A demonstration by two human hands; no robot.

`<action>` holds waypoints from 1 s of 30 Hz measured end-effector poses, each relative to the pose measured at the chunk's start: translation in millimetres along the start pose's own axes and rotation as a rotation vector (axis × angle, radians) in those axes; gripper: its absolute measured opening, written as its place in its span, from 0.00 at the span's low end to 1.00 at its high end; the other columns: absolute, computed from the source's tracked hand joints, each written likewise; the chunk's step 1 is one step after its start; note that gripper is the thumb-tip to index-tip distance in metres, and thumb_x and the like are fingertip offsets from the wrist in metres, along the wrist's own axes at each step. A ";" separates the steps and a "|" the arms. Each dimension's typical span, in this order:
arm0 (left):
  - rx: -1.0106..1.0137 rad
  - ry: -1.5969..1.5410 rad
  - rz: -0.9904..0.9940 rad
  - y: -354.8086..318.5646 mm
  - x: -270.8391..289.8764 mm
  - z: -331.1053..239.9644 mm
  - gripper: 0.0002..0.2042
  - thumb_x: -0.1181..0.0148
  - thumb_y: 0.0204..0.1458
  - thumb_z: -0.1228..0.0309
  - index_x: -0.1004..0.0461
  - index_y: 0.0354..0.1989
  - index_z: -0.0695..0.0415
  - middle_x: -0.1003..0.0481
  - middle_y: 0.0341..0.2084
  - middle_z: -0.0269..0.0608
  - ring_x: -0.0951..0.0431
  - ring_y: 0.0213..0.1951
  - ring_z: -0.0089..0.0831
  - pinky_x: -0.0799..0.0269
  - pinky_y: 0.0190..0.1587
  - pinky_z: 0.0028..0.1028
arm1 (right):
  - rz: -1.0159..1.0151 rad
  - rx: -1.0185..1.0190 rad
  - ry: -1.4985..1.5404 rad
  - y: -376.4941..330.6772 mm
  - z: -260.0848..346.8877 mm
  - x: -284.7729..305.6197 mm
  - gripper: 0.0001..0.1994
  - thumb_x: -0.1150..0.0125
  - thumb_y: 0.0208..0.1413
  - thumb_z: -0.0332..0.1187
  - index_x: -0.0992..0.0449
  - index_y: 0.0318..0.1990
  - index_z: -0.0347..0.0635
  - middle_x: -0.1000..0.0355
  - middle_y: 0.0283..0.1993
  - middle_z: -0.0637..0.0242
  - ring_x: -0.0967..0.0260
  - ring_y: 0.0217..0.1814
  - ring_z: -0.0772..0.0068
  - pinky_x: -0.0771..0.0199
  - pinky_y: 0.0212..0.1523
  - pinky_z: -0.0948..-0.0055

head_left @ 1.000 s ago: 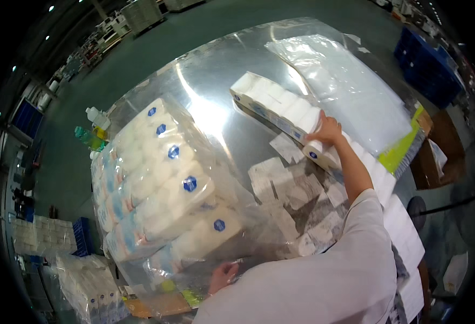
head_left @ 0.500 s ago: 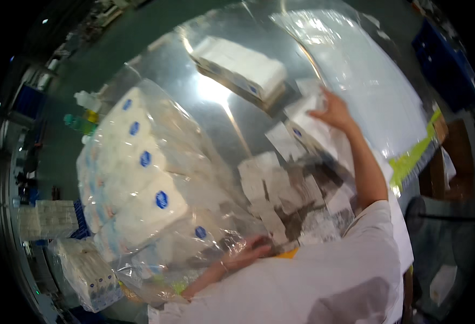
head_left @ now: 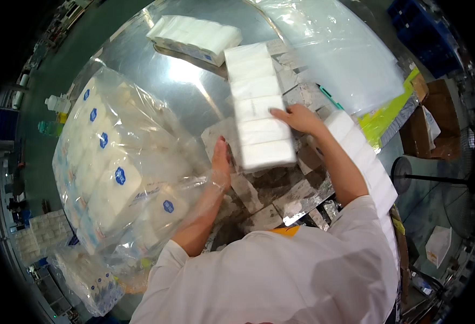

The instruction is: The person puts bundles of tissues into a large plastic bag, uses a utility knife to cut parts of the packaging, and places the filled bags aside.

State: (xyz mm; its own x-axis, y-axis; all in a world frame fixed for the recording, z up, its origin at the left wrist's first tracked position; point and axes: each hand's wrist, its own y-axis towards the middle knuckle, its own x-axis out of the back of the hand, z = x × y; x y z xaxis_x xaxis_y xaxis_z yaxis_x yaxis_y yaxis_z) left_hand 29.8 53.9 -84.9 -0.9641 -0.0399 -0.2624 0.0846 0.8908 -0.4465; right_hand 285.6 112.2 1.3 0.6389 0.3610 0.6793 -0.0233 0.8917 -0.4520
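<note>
A long white multi-pack of tissue paper [head_left: 259, 102] lies lengthwise over the middle of the table, its near end slightly blurred. My right hand [head_left: 300, 119] grips its right edge, thumb on top and the other fingers partly hidden along the side. My left hand [head_left: 221, 164] stands on edge just left of the pack's near end, fingers stretched out and apart from it. Beside my left forearm, a large clear plastic bag [head_left: 140, 119] is filled with several tissue packs bearing blue marks. Another white tissue pack [head_left: 194, 36] rests at the far side.
Flat clear plastic bags [head_left: 345, 65] are stacked at the far right, near a green pen [head_left: 330, 97]. More white packs [head_left: 364, 162] line the right edge. Worn paper patches [head_left: 262, 218] cover the near tabletop. A cardboard box [head_left: 437, 121] and black fan [head_left: 402, 173] stand beyond.
My right hand has brought a tissue pack leftward to the table's middle and turned it. My left hand has moved up from the near edge toward it. The view has shifted.
</note>
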 end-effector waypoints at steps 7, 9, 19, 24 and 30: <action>0.242 -0.286 0.193 -6.0 -3.6 -33.2 0.27 0.60 0.54 0.51 0.45 0.55 0.59 0.36 0.49 0.43 0.34 0.49 0.34 0.38 0.51 0.30 | -0.592 0.124 0.853 44.0 -13.8 -125.6 0.26 0.63 0.56 0.48 0.33 0.45 0.29 0.33 0.42 0.48 0.37 0.49 0.56 0.41 0.50 0.69; 0.362 -0.351 0.171 -32.2 -7.7 -51.2 0.26 0.57 0.53 0.53 0.43 0.54 0.59 0.34 0.46 0.43 0.32 0.47 0.34 0.36 0.49 0.31 | -0.179 -0.012 1.588 8.1 18.8 -112.2 0.24 0.58 0.53 0.43 0.39 0.50 0.31 0.33 0.43 0.54 0.35 0.47 0.62 0.36 0.47 0.69; 0.115 -0.125 0.412 -138.9 -6.5 -71.7 0.38 0.38 0.39 0.68 0.54 0.58 0.62 0.38 0.47 0.46 0.35 0.48 0.35 0.35 0.49 0.29 | 0.091 0.187 1.532 -131.6 41.9 -76.4 0.29 0.44 0.44 0.40 0.43 0.53 0.34 0.36 0.47 0.54 0.35 0.47 0.64 0.30 0.44 0.68; -0.165 0.122 0.582 -189.1 1.4 -73.6 0.44 0.37 0.36 0.70 0.59 0.60 0.64 0.43 0.52 0.48 0.40 0.52 0.34 0.43 0.54 0.31 | 0.053 0.314 1.380 -196.5 51.2 -52.0 0.34 0.43 0.42 0.41 0.47 0.57 0.37 0.39 0.51 0.56 0.37 0.50 0.64 0.34 0.49 0.68; -0.659 0.781 0.443 -249.1 70.1 -72.6 0.36 0.37 0.39 0.65 0.48 0.58 0.57 0.44 0.53 0.45 0.42 0.52 0.40 0.47 0.54 0.35 | -0.164 0.122 1.380 -267.9 63.2 -74.5 0.26 0.45 0.41 0.42 0.35 0.48 0.38 0.32 0.43 0.59 0.35 0.45 0.68 0.36 0.48 0.70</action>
State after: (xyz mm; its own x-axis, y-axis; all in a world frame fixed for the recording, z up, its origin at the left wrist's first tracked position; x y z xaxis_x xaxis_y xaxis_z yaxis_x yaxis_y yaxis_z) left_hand -77.1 -137.9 70.0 -0.7947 0.4307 0.4277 0.5341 0.8310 0.1557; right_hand 195.6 -136.3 108.3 0.8722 -0.2426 -0.4247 0.1046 0.9408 -0.3225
